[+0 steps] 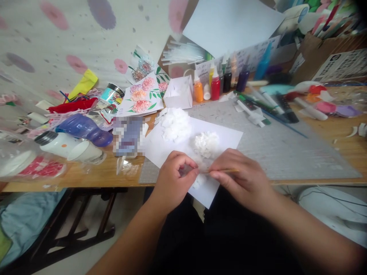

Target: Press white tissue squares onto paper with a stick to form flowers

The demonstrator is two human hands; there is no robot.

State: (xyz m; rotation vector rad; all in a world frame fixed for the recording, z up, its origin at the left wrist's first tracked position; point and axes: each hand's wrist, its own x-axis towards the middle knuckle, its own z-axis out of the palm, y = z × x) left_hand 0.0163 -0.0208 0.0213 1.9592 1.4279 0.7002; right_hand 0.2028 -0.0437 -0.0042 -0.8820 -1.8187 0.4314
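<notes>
My right hand [239,177] pinches a thin wooden stick [229,171], which points left toward my other hand. My left hand [177,177] is closed in a pinch close to the stick's tip; whatever sits between its fingertips is too small to make out. Under both hands lies a sheet of white paper [229,133] that overhangs the table's front edge. On the sheet are a large pile of white paper bits [176,124] and a smaller ruffled white clump [206,144]. More white pieces [197,182] show just below my fingertips.
A grey cutting mat [301,152] covers the desk under the paper. Paint bottles [215,86] stand behind it, beside a folded white paper box [179,93] and a flower picture [142,95]. Pens [275,101] lie right; a cup [86,152] and blurred phone [129,137] lie left.
</notes>
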